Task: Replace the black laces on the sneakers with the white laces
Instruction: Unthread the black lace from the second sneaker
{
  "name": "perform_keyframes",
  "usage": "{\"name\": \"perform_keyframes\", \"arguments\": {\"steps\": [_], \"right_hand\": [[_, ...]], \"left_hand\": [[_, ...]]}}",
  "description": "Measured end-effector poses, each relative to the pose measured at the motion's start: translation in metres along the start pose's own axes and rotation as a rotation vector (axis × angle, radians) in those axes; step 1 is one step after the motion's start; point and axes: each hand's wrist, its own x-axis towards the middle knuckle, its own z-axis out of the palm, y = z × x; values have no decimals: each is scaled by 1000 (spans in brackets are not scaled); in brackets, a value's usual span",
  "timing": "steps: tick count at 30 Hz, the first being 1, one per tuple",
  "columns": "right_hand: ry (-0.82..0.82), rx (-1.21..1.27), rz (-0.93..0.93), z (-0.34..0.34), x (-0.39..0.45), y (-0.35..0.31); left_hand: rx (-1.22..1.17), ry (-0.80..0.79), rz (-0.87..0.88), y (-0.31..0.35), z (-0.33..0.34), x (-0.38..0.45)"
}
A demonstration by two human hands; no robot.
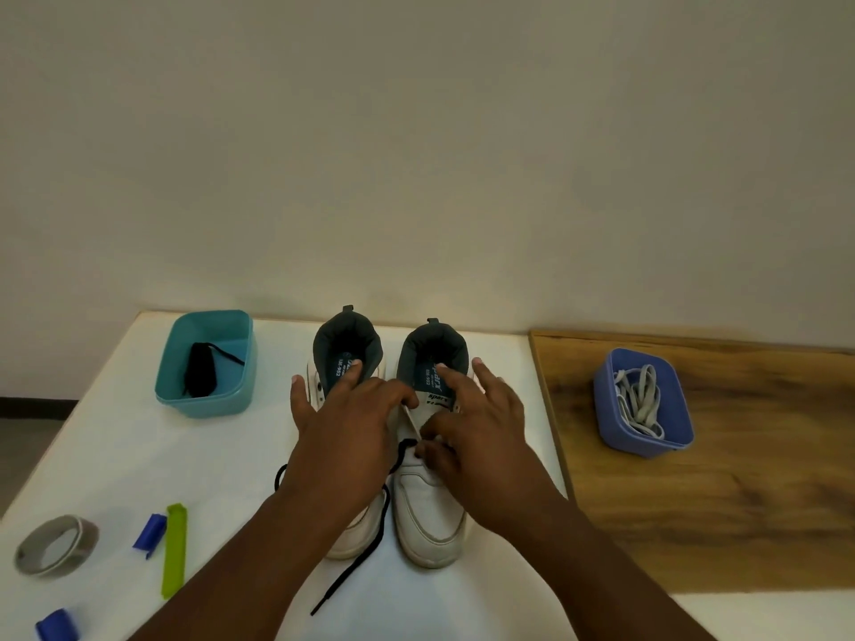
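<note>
Grip: right hand [481,423] pinches black lace [365,552] at right sneaker [430,515]; left hand [344,423] rests flat, fingers spread, on left sneaker [351,534].
Done: one black lace bundle [200,374] lies in teal tub [206,363], far left.
Left: white laces [641,400] wait untouched in blue tub [643,404], right.

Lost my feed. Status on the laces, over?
Left hand open on left sneaker. Right hand pinching black lace at right sneaker. White laces still in blue tub.

My left hand [344,427] lies flat with fingers spread wide and straight. My right hand [476,423] has its thumb and one finger pinched together, the others stretched out. Both arms reach forward.
</note>
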Motion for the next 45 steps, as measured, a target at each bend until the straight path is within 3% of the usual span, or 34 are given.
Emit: {"name": "perform_keyframes", "arguments": {"steps": [4, 10, 17, 20, 23, 28, 30, 32, 37, 39, 42, 45], "right_hand": [[109, -7, 49, -4, 2, 11], [0, -40, -2, -1, 0, 1], [343, -121, 234, -5, -10, 10], [207, -21, 82, 3, -5, 8], [152, -95, 14, 13, -1, 8], [318, -147, 229, -8, -3, 24], [478, -70, 375, -19, -4, 35], [541, 6, 400, -21, -5, 39], [178, -50, 28, 9, -1, 9], [138, -60, 25, 12, -1, 6], [304, -103, 194, -7, 1, 24], [447, 55, 308, -27, 0, 43]], "left_hand": [[-30, 17, -1, -4, 4, 1], [-54, 59, 32, -6, 11, -1], [-68, 64, 61, -8, 15, 2], [-51, 52, 66, -8, 14, 2], [-36, 23, 48, -8, 10, 2], [-42, 35, 35, -10, 10, 2], [-41, 26, 27, -10, 9, 2], [-38, 25, 26, -10, 9, 1], [-5, 17, 22, -9, 8, 2], [-14, 18, 17, -10, 8, 2], [-32, 35, 14, -12, 10, 2], [-73, 56, 29, -12, 12, 3]]}}
